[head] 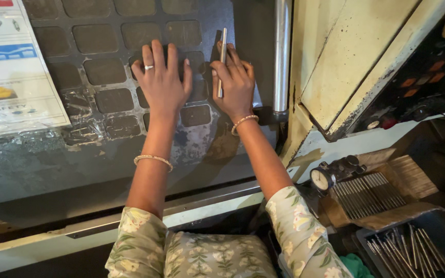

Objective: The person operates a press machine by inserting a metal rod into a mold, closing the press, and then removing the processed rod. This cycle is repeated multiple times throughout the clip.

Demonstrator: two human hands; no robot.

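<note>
**Rod against the machine door**

We pinch a slim metal rod [222, 62] upright in our right hand [237, 85], its length against the dark gridded door [99, 67]; our left hand [163, 82] lies flat just beside, fingers spread open; a dial gauge [322, 179] and trays of rods [369, 194] sit lower right.

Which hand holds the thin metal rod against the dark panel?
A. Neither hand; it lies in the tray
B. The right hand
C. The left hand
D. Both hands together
B. The right hand grips the rod upright against the panel, while the left hand lies flat and open on the panel beside it, not touching the rod.
</note>
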